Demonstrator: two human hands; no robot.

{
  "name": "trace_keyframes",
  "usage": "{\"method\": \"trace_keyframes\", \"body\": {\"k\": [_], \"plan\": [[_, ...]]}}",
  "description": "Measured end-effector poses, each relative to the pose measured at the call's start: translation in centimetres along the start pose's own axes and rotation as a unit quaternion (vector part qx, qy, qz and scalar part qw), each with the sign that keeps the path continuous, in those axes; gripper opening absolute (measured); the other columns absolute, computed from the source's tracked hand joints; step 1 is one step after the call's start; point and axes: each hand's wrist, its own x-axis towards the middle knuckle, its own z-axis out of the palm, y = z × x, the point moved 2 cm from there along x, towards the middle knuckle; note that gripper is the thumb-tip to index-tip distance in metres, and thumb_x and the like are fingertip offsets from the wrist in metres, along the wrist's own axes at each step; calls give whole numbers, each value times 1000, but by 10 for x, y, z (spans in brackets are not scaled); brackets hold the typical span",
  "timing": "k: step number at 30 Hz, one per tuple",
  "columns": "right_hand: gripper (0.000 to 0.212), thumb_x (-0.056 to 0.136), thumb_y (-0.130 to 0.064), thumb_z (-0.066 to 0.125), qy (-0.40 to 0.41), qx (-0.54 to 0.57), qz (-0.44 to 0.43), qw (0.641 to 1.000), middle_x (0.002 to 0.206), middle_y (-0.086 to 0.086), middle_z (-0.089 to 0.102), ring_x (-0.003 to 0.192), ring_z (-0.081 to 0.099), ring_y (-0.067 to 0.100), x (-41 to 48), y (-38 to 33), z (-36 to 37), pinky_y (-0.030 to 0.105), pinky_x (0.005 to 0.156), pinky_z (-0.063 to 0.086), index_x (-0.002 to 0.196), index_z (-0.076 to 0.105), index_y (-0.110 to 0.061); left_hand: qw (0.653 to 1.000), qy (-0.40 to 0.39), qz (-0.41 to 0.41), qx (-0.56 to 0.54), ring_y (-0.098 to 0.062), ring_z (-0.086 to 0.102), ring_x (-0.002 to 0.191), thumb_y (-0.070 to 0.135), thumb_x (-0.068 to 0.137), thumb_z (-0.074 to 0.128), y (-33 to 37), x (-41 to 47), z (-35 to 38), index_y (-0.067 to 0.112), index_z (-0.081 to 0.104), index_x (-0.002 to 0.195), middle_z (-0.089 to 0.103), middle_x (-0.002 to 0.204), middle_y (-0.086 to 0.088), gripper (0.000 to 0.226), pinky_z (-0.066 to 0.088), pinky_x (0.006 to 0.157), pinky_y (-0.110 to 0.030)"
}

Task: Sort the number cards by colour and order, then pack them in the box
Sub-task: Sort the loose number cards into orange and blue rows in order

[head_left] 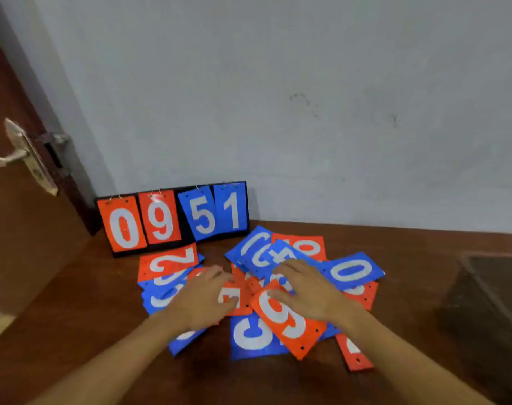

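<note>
The number cards (249, 252) were thin, flat rectangles in matte orange and blue. Each carried a large white numeral and small punched holes along one short edge. They lay in a loose, overlapping heap on the smooth brown wooden table (88, 287), in the middle and toward its far edge, pointing every way.

The left hand (203, 299) rested palm down on the heap's left part. Its fingers were extended and slightly spread over an orange card, gripping nothing. The right hand (304, 290) lay flat too, fingers stretched across an orange card with a 6 or 9 (290, 323) and the blue ones beside it; it held nothing either.

At the table's far left corner a black flip stand (186, 236) leaned against the pale, scuffed wall (307, 112), with ring-hung cards reading 0 and 9 in orange, 5 and 1 in blue.

Bare wood showed left of the heap, along the near edge and to the right. At the right edge sat a dark, blurred boxy shape (482, 302). A brown door (21, 229) with a metal lever handle (15, 154) stood at left.
</note>
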Motion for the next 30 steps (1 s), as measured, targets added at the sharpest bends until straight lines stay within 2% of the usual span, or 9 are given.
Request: {"method": "trace_keyframes", "body": {"k": [4, 6, 8, 11, 17, 21, 24, 27, 30], "plan": [[75, 81, -68, 49, 4, -23, 8, 1000, 143, 2, 42, 134, 34, 22, 0, 9, 36, 42, 109, 30, 139, 40, -21, 998, 60, 16, -17, -19, 41, 127, 52, 80, 52, -19, -1, 37, 25, 52, 129, 50, 131, 1, 55, 34, 106, -38], [87, 74, -77, 47, -17, -32, 19, 999, 147, 0, 37, 136, 31, 22, -7, 12, 60, 43, 111, 28, 142, 34, -24, 997, 64, 35, -23, -16, 41, 127, 58, 79, 47, -22, -5, 61, 30, 49, 131, 47, 135, 5, 60, 35, 106, -35], [93, 72, -78, 50, -30, -56, 34, 997, 151, 0, 31, 138, 28, 22, -10, 16, 75, 43, 112, 27, 145, 29, -25, 998, 52, 30, -14, -14, 36, 130, 59, 83, 49, -26, -6, 76, 33, 44, 134, 40, 140, 8, 58, 31, 105, -31], [86, 75, -74, 52, -22, -55, 51, 997, 150, 2, 34, 137, 30, 24, -13, 13, 79, 44, 111, 28, 144, 32, -26, 999, 30, 12, 6, -13, 30, 134, 59, 87, 48, -23, -8, 87, 33, 41, 138, 34, 146, 6, 57, 28, 106, -33], [78, 80, -71, 48, -9, -60, 60, 996, 152, 0, 32, 139, 27, 24, -43, 3, 86, 49, 112, 24, 143, 35, -27, 1000, 16, -8, 10, -15, 35, 130, 58, 87, 50, -7, -35, 86, 28, 42, 139, 35, 145, 2, 60, 34, 104, -35], [73, 81, -65, 54, -10, -29, 47, 998, 152, -2, 33, 139, 27, 20, -73, 2, 87, 43, 114, 23, 142, 39, -28, 1000, -24, -8, -13, -14, 32, 130, 70, 77, 53, 6, -60, 86, 30, 38, 141, 31, 146, 4, 77, 32, 101, -31], [61, 84, -57, 56, -16, -34, 11, 999, 143, -1, 44, 130, 38, 17, -96, 0, 84, 35, 109, 31, 136, 47, -25, 998, -62, 14, -8, -12, 32, 129, 77, 70, 54, 19, -82, 88, 33, 36, 141, 31, 143, 6, 85, 34, 103, -33], [45, 90, -46, 52, -1, -107, -12, 994, 132, -2, 55, 121, 48, 16, -112, -7, 77, 31, 100, 40, 130, 54, -24, 999, -29, 37, 9, -12, 38, 120, 72, 75, 52, 35, -101, 87, 35, 46, 133, 40, 131, 6, 70, 36, 98, -33], [31, 94, -36, 47, 48, -137, -24, 989, 123, -5, 62, 113, 54, 15, -125, -18, 71, 31, 90, 45, 120, 61, -27, 997, 4, 76, -13, -16, 41, 114, 47, 91, 51, 50, -114, 87, 33, 52, 129, 48, 121, 2, 41, 36, 99, -39]]}}
